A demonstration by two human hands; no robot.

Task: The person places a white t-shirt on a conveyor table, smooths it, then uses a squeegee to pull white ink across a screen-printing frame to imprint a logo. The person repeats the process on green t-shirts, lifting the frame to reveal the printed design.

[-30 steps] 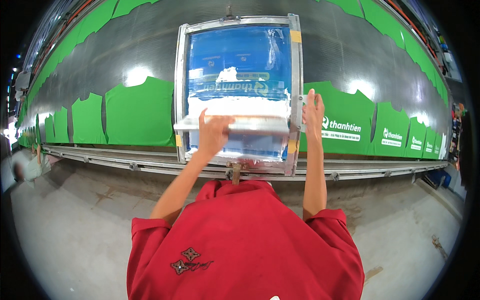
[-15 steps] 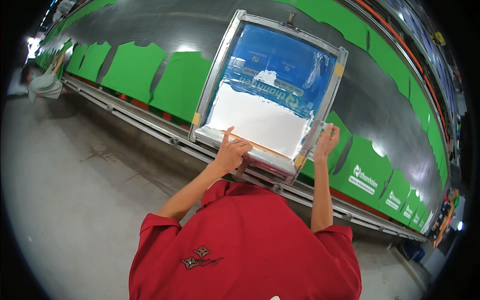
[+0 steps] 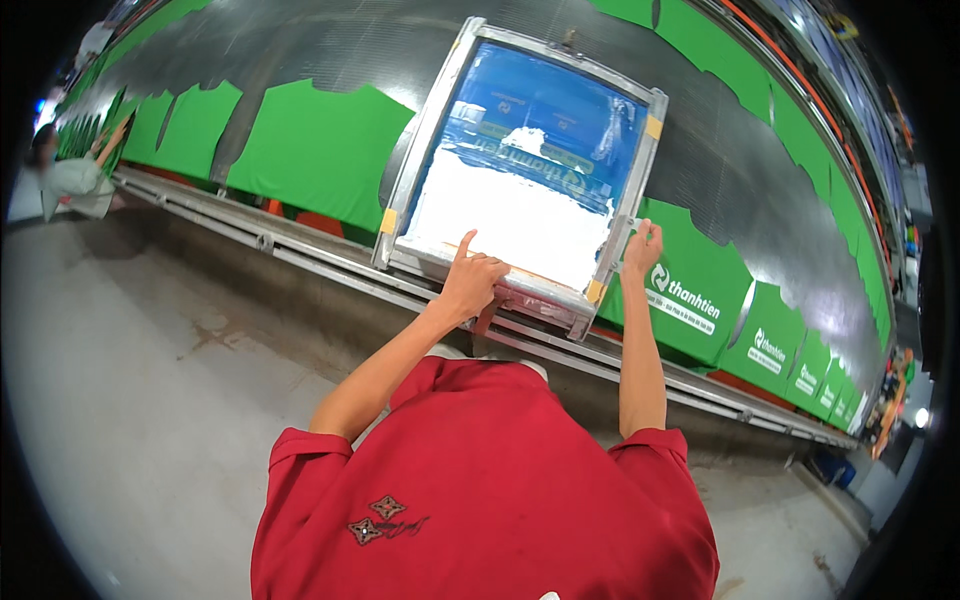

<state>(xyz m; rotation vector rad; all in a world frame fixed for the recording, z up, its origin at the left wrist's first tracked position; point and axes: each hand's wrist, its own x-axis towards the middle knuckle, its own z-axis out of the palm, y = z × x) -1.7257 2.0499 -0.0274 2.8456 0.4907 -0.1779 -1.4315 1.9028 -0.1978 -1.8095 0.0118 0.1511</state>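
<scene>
A screen-printing frame (image 3: 640,172) with pale metal bars lies tilted over the long table, its mesh (image 3: 545,100) blue at the far part. White ink (image 3: 500,205) covers the near part of the mesh. My left hand (image 3: 472,284) is closed at the frame's near bar, index finger stretched out over the ink side. Fingers bent, my right hand (image 3: 643,248) grips the frame's right side by a small metal piece. Just right of it lies a green fabric piece (image 3: 690,335) with a white printed design. Left of the frame lies a plain green piece (image 3: 315,150).
More green pieces (image 3: 195,130) line the dark table (image 3: 330,50) on both long sides. A metal rail (image 3: 300,255) runs along its near edge, above the concrete floor (image 3: 150,400). Another person (image 3: 75,180) stands at the far left by the table.
The frame has shifted left along the table with both my hands on it. The green piece beside my right hand now shows its white print, which the frame covered before.
</scene>
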